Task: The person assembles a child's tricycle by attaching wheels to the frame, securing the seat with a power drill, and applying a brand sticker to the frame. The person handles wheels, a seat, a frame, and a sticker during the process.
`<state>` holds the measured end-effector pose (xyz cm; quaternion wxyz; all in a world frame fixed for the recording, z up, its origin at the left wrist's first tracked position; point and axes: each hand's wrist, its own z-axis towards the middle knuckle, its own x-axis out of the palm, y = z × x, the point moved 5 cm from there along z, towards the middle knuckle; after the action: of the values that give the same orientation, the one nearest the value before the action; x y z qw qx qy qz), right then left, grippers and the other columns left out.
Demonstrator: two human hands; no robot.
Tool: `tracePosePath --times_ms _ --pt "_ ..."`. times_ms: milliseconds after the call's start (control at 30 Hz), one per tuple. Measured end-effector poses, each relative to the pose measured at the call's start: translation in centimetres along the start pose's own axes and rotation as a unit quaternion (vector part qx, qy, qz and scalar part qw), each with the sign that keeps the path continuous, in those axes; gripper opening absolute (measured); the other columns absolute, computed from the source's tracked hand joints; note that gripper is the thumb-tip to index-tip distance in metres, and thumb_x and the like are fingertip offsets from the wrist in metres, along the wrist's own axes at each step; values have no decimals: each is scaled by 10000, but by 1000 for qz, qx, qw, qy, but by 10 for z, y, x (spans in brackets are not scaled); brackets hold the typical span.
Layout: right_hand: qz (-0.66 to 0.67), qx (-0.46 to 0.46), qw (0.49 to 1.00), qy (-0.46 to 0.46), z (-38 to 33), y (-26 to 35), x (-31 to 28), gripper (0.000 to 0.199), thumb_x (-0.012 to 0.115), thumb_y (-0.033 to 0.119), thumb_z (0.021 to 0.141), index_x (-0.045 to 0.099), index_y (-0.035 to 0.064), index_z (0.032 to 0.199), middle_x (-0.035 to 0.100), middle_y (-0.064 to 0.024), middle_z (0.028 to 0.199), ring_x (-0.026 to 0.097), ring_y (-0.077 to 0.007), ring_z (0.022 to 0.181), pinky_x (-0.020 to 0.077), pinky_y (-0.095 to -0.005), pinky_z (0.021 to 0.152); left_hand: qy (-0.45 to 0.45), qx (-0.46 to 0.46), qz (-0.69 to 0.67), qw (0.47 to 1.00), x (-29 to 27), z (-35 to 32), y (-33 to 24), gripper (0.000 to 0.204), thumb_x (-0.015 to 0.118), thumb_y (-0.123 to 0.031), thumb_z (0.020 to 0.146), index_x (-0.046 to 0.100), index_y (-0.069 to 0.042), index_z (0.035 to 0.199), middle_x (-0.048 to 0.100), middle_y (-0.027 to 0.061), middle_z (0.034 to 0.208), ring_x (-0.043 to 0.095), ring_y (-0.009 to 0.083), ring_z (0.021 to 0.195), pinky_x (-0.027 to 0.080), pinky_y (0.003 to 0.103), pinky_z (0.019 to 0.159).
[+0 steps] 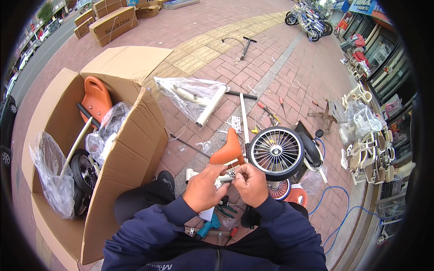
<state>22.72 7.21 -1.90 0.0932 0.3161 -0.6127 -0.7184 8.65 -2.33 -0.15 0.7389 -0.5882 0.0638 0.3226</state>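
In front of my body, my left hand (204, 187) is closed around a white tubular frame part (191, 174) whose end sticks out past the fingers. My right hand (252, 184) pinches a small silvery metal fitting (231, 173) at that part, its fingertips nearly meeting those of the left. Exactly how the fitting sits is hidden by the fingers. Just beyond my hands is an orange plastic seat (228, 150). Right of it lies a spoked wheel with a black tyre (276, 152), above a second, partly hidden wheel (279, 189).
An open cardboard box (129, 180) with bagged parts stands left. Ahead lie a plastic-wrapped white frame (192, 97), a white T-shaped bar (244, 117), screwdrivers (266, 109) and a floor pump (245, 49). A teal power drill (209, 226) and pliers (226, 210) lie below my hands. A blue hose (348, 198) curves right.
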Motion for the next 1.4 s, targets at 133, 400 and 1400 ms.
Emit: tracePosePath --times_ms 133,400,1400 --pt "-26 -18 999 38 -1 1 8 109 652 84 881 641 -18 916 666 -102 753 653 -169 657 519 -321 622 2 -8 3 1000 5 -4 8 319 741 -100 783 695 -20 1088 719 162 990 701 349 835 561 378 730" --pt "91 38 991 94 6 -10 6 376 635 225 988 565 -64 1218 645 -146 1102 655 -190 966 531 -310 830 52 -298 -404 863 8 2 48 255 633 -51 929 669 69 1151 737 85 1007 666 100 880 529 248 776" --pt "170 316 927 107 -20 -108 22 297 592 -9 901 582 -81 1189 638 -68 920 611 -116 731 519 -243 652 122 -380 -200 895 52 -25 141 163 699 -118 816 701 36 871 702 83 749 647 139 629 501 270 577"
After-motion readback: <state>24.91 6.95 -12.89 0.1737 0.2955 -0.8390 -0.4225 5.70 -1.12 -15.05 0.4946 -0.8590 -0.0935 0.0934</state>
